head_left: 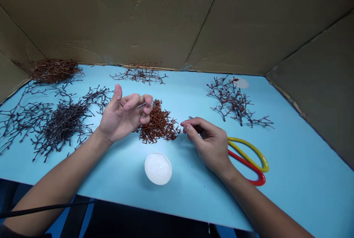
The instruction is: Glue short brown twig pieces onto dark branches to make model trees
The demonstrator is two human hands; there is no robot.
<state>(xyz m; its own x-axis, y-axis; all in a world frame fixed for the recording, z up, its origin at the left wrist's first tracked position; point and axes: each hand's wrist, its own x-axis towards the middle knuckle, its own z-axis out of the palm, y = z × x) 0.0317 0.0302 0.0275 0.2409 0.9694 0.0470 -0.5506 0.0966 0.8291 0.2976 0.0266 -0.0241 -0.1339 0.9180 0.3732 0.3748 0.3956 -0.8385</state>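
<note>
My left hand (125,114) is raised with its palm turned up, thumb apart and fingers loosely bent. Nothing shows in it; a whitish smear marks the thumb tip. Behind its fingers lies a pile of short reddish-brown twig pieces (159,125). At the right edge of that pile, my right hand (208,138) has thumb and forefinger pinched together; whatever is between them is too small to make out. Scissors with one yellow and one red handle (256,168) lie partly hidden beneath this hand. In front of the pile stands a small white bowl (158,168) with whitish contents.
Dark branching twigs (65,120) spread across the left, with a reddish-brown heap (55,70) behind them. More twigs lie at the back (141,74) and back right (235,100), beside a white disc (240,83). Cardboard walls (155,17) enclose the blue tabletop (298,164). A black cable crosses my left forearm.
</note>
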